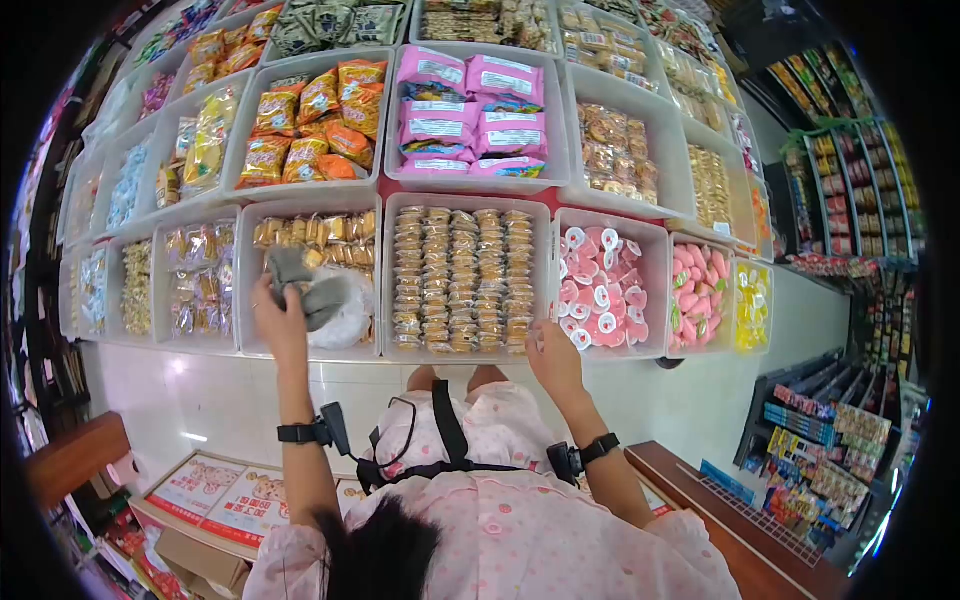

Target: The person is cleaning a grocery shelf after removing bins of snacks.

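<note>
My left hand (278,314) is closed on a grey cloth (325,300), which hangs over the front of a bin of small wrapped cakes (340,232). Beside the cloth, a crumpled clear plastic bag (346,318) lies in that same bin. My right hand (552,350) is at the front rim, near the corner of a bin holding stacked rows of wrapped brown biscuits (463,280). Its fingers are loosely curled, and no object shows in them. Just right of that hand stands a bin of pink and white packets (600,285).
Behind the front row are bins with orange snack bags (318,100) and pink packets (472,110). Pink-green sweets (698,290) and yellow packets (752,305) stand to the right. Red-and-white cartons (235,500) lie low on the left; goods racks (830,450) stand at right.
</note>
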Motion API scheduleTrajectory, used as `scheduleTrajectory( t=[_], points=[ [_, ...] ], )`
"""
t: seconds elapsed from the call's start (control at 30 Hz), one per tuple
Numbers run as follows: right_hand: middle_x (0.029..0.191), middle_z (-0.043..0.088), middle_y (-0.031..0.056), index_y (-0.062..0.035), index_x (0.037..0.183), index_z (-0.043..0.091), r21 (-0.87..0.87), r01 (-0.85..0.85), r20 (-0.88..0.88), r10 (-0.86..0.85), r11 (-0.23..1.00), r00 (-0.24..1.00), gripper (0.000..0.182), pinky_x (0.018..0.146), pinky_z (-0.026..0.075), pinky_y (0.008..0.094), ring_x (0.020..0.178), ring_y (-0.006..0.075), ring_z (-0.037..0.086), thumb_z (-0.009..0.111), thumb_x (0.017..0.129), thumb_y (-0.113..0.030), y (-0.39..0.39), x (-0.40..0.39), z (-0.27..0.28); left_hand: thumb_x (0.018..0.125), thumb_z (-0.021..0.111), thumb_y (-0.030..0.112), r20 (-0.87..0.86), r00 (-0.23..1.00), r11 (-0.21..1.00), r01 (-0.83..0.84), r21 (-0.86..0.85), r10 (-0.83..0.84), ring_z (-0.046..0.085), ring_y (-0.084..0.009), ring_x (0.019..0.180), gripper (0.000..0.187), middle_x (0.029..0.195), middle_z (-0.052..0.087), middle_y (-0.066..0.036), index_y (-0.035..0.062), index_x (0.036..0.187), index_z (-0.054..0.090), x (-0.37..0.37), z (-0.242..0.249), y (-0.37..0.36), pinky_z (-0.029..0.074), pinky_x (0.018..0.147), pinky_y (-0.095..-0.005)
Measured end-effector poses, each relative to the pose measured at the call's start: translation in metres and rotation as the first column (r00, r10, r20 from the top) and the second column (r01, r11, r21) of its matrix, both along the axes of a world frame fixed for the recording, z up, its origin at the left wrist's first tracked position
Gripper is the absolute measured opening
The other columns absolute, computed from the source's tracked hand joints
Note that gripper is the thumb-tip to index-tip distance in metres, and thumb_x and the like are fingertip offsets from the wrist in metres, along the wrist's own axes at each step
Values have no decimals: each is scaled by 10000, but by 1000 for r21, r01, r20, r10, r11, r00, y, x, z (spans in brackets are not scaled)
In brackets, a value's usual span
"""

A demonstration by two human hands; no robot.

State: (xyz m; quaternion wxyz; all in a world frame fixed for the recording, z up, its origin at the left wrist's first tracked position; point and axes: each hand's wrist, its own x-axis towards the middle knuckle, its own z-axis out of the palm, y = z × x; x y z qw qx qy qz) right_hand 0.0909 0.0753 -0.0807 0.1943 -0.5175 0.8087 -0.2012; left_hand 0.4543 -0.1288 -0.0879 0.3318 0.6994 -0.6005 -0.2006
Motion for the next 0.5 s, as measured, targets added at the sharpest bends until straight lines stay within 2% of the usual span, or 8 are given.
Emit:
scheduleTrajectory(
  t=[0.17,0.2,0.27,0.33,0.37,0.4,0.43,0.5],
  points=[
    [776,656,189,-5,886,607,373,128,-73,-109,919,991,291,656,504,472,710,381,639,593,863,-295,20,-3,10,853,640,166,400,916,985,46,-168,25,589,-332,891,331,916,580,-164,2,1123,541,5,-11,12,467,796,-415],
    [766,659,200,-1,878,610,451,174,-97,-146,875,985,329,651,508,473,705,389,641,583,871,-329,27,-4,10,853,640,166,395,918,985,53,-163,16,589,-332,891,331,916,580,-164,2,1123,541,-7,-7,17,467,796,-415],
    [774,668,192,-1,885,614,541,162,-107,-124,825,986,382,632,515,458,692,368,652,563,888,-380,51,-12,-11,860,634,170,42,958,942,269,200,-283,594,-355,903,312,951,591,-196,-25,1080,529,-38,8,28,468,786,-428],
    [783,678,184,-2,892,618,624,142,-110,-93,768,990,436,613,522,444,678,347,662,542,905,-431,60,-17,-29,859,633,174,-6,932,906,354,231,-362,593,-373,896,307,967,594,-214,-30,1062,527,-56,-13,27,470,778,-432],
    [870,678,179,-10,987,596,652,197,200,-416,733,887,453,629,519,408,713,321,667,530,921,-454,62,-16,-37,858,632,178,-47,899,864,432,260,-436,592,-391,890,303,984,597,-232,-35,1044,525,-63,-23,25,471,770,-435],
    [957,679,174,-18,1083,574,694,229,458,-663,683,592,483,646,516,372,749,294,672,517,938,-476,62,-12,-41,858,632,178,-46,897,860,435,265,-440,592,-391,890,303,984,597,-232,-35,1044,525,-69,-26,23,471,770,-435],
    [957,679,174,-18,1083,574,697,232,458,-671,678,583,483,646,516,372,749,294,672,517,938,-476,62,-8,-44,853,636,189,-13,885,840,446,310,-465,593,-409,888,320,991,598,-245,-38,1045,516,-75,-27,19,474,760,-448],
    [1079,639,134,-58,1227,493,620,300,762,-648,725,-9,546,746,513,348,928,263,644,510,935,-520,55,-3,-51,849,639,200,21,865,813,462,354,-501,595,-427,887,337,998,599,-258,-40,1045,506,-83,-34,13,476,750,-460]
  ],
)
